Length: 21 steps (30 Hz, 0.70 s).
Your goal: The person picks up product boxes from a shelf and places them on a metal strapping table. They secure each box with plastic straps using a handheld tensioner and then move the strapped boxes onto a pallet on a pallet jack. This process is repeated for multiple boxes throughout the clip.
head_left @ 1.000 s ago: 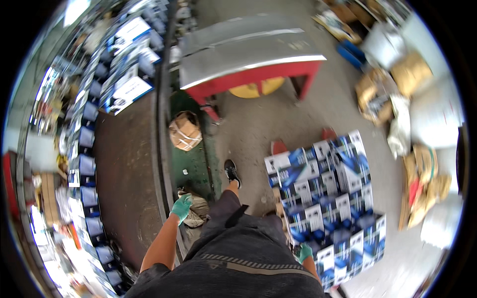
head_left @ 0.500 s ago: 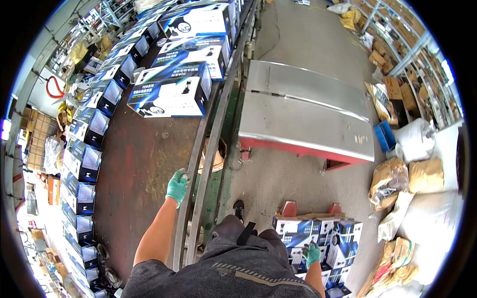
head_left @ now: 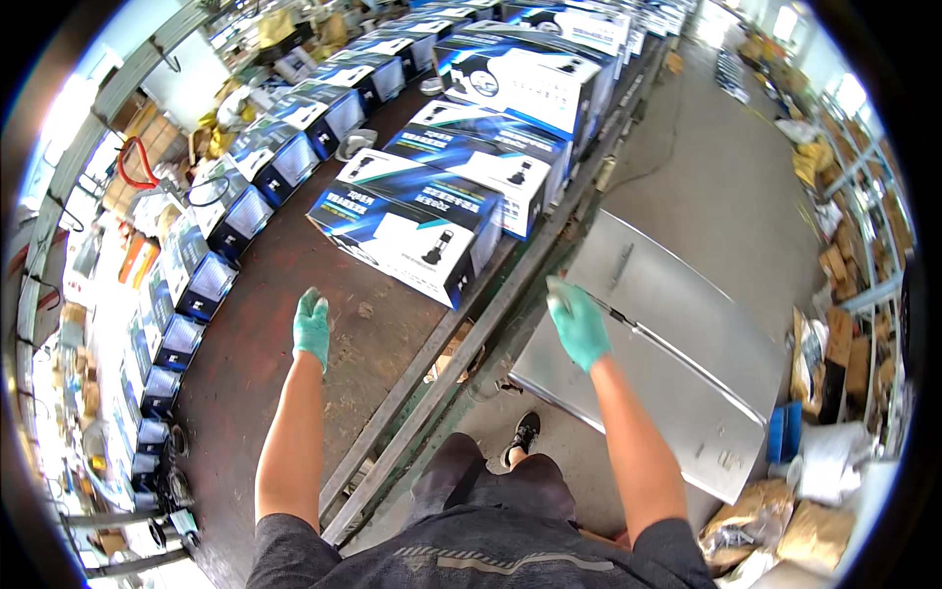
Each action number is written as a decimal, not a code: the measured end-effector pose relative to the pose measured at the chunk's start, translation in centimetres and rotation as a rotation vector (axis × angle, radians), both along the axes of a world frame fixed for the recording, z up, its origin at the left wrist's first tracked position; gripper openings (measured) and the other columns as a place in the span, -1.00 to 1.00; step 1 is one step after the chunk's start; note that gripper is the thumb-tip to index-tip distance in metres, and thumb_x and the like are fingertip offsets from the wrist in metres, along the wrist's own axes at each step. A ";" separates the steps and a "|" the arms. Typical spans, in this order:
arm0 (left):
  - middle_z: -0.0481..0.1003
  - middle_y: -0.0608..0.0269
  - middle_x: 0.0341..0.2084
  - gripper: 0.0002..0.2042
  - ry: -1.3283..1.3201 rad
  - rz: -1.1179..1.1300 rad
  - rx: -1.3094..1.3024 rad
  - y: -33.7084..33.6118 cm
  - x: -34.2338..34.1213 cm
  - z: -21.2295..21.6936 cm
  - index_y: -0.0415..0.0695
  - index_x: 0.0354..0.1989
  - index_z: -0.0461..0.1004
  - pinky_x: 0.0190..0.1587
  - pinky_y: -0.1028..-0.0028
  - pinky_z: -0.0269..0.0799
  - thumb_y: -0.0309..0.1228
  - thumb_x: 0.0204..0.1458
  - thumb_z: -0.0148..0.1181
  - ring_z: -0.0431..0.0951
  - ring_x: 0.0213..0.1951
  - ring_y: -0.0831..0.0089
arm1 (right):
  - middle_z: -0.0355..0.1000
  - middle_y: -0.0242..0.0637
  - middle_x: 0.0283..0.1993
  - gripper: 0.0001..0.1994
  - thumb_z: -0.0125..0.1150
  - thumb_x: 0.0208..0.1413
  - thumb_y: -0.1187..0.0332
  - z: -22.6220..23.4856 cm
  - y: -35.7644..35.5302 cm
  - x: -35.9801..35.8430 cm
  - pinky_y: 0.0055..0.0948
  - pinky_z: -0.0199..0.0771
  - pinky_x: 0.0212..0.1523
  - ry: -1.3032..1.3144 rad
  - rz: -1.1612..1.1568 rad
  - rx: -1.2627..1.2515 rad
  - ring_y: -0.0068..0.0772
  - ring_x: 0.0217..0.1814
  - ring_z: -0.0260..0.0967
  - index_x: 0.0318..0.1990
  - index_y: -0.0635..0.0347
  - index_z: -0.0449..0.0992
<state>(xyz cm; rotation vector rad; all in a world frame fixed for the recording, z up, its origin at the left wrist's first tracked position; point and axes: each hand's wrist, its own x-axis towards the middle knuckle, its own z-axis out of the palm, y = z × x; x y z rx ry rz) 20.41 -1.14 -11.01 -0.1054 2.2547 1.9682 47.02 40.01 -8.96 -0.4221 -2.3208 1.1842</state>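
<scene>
Busy workshop all round, with clutter down the left side and blue shelving (head_left: 863,280) full of cardboard on the far right. Main spot was a long, dark brown table (head_left: 255,402), pretty scuffed, with a pair of metal rails (head_left: 432,403) running along its right side. Curving along the table's left edge was a row of boxes (head_left: 206,283), all blue, black and white.

So the one to look at was the front box (head_left: 407,231), same colours, lying on the table ahead of the person, near the right edge, with more boxes right behind it. The left hand (head_left: 312,329), in a green glove, hung over the bare tabletop just short of that box's left end, fingers loosely spread. The right hand (head_left: 579,324), also gloved, was out past the rails, off the box's right end, fingers stretched out and fairly loose. Both hands were well apart, and the front box sat roughly between and beyond them.

Behind the right hand was a silver metal-topped table (head_left: 677,334) sitting at an angle, with a blue bin (head_left: 784,432) and a white sack (head_left: 834,463) near its far corner.
</scene>
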 end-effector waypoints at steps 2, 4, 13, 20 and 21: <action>0.41 0.21 0.22 -0.53 0.002 0.015 -0.030 1.2 -2.1 1.9 -0.07 0.36 0.26 0.21 0.32 0.33 -0.36 0.29 0.12 0.40 0.22 0.37 | 0.46 0.01 0.13 -0.64 0.13 0.24 0.26 3.9 0.7 -9.1 -0.18 0.41 0.20 0.004 0.072 0.105 0.05 0.19 0.41 0.13 0.18 0.49; 0.35 0.21 0.28 -0.51 0.085 -0.013 -0.187 1.9 -5.8 2.5 -0.04 0.38 0.24 0.23 0.27 0.32 -0.32 0.29 0.10 0.37 0.25 0.34 | 0.46 0.02 0.11 -0.62 0.12 0.22 0.23 5.4 1.2 -16.8 -0.13 0.38 0.22 -0.023 0.075 0.312 0.10 0.18 0.40 0.13 0.19 0.49; 0.21 -0.08 0.37 -0.31 0.163 -0.053 -0.526 4.6 -22.4 1.7 -0.17 0.44 0.12 0.33 0.29 0.20 -0.10 0.20 0.15 0.29 0.34 0.07 | 0.40 -0.13 0.04 -0.63 0.11 0.22 0.04 2.8 -2.0 -27.1 0.05 0.34 0.10 -0.268 -0.175 0.772 -0.01 0.10 0.34 -0.01 0.09 0.53; 0.37 -0.15 0.02 -0.41 0.319 0.130 -0.622 5.6 -15.4 1.1 -0.27 0.04 0.43 0.19 0.22 0.34 -0.05 -0.01 0.39 0.41 0.08 -0.02 | 0.42 -0.15 0.01 -0.69 0.10 0.24 0.10 2.2 1.6 -27.3 0.01 0.41 0.07 -0.239 -0.039 0.851 0.02 0.06 0.36 0.01 -0.02 0.56; 0.38 -0.16 -0.01 -0.45 0.393 0.200 -0.640 3.5 -12.3 0.7 -0.27 -0.04 0.43 0.15 0.18 0.34 -0.06 -0.01 0.40 0.41 0.02 0.00 | 0.42 -0.16 0.00 -0.70 0.10 0.24 0.10 2.7 1.0 -27.5 0.02 0.40 0.07 -0.204 0.031 0.851 0.02 0.06 0.36 0.01 -0.02 0.55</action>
